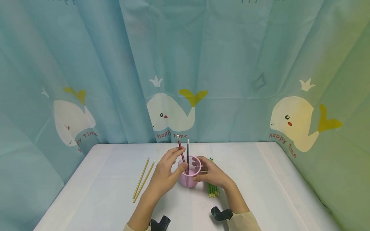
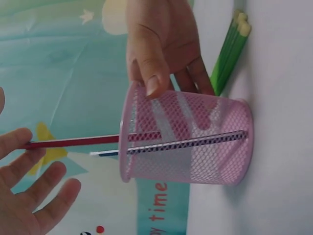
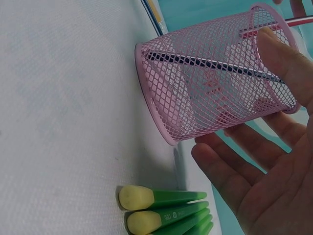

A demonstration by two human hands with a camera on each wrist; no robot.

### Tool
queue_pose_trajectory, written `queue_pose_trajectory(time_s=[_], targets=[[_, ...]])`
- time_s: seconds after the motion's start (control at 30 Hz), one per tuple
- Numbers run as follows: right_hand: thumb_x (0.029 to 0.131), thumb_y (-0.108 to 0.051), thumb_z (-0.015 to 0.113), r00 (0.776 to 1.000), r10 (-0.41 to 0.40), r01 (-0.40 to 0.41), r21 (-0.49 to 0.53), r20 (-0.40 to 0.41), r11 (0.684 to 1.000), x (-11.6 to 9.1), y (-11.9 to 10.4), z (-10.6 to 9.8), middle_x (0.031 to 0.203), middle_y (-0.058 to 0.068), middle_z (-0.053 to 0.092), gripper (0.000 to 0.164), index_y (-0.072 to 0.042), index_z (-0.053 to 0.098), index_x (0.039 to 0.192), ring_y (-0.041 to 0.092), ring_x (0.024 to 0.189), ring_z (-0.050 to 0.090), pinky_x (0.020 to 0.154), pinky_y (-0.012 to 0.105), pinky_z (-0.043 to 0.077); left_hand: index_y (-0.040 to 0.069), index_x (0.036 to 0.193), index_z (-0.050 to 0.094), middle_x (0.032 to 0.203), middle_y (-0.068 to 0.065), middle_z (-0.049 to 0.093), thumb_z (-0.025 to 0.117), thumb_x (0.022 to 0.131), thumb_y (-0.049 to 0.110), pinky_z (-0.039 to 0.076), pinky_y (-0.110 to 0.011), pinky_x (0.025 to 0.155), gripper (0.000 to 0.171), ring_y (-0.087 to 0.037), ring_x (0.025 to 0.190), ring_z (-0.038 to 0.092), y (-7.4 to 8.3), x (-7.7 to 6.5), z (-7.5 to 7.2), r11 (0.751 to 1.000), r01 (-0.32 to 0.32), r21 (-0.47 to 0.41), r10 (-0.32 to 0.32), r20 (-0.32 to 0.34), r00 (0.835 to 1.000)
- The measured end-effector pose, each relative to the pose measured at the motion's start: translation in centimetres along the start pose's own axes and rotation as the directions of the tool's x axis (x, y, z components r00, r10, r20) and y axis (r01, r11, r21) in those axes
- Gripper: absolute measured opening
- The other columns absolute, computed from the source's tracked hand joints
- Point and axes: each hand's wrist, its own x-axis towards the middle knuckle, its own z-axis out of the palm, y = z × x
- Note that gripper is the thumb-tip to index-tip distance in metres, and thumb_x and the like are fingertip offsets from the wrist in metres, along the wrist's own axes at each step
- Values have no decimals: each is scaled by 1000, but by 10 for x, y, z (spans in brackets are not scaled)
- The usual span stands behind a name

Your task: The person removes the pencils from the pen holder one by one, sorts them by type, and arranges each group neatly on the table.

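Observation:
A pink mesh pen cup stands upright on the table. My right hand holds it near the rim, thumb on the near side and fingers round the back. Leaning inside is a dark blue pencil. A red pencil enters the mouth at a slant, its lower tip in the upper part of the cup. My left hand is beside it, fingers spread; index and middle fingertips are right at its upper end, and the thumb stands apart in the left wrist view.
Two gold pencils lie left of my left hand. Several green pencils with yellow ends lie together beneath and beside my right hand. A white cloth covers the table, and a whale-print curtain hangs behind it.

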Motion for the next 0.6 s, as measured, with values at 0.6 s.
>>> queue_pose_trajectory(time_s=[0.6], targets=[[80,-16,83,1000,-7,7,7,6,1000,-1,-2,0,140,18,55,77,-8,44,146,38,127,55,105,44,51,14,140,56,134,-3,58,68,94,12,61,-32,86,47,-20,116,61,-2,4,-29,986,-69,-151,50,-121,991]])
